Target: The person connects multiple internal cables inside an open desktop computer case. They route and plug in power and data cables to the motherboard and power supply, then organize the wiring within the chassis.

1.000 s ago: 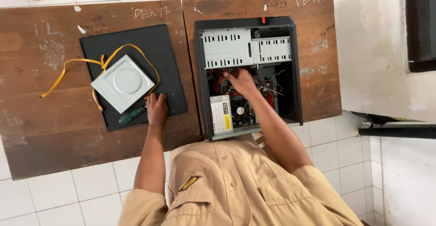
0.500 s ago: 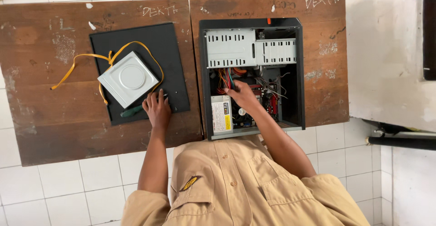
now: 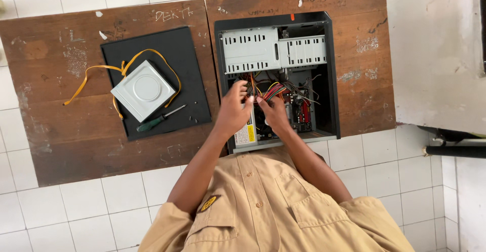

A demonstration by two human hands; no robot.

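An open black computer case (image 3: 330,69) lies flat on the right wooden desk (image 3: 365,85), showing grey drive bays (image 3: 251,49) and a tangle of coloured cables (image 3: 276,90). Both my hands are inside it. My left hand (image 3: 233,109) pinches the red and orange wires just below the drive bays. Right beside it, my right hand (image 3: 274,114) has its fingers closed on the coloured cable bundle. Part of the board under my hands is hidden.
On the left desk (image 3: 50,135) a black mat (image 3: 195,54) carries a silver optical drive (image 3: 144,90), a yellow ribbon cable (image 3: 96,69), a green-handled screwdriver (image 3: 159,119) and a few small screws. White tiled floor surrounds the desks; a dark pipe (image 3: 455,150) lies at the right.
My left hand left the mat beside the screwdriver and moved right into the case, joining the right hand at the cables. The screwdriver now lies uncovered.
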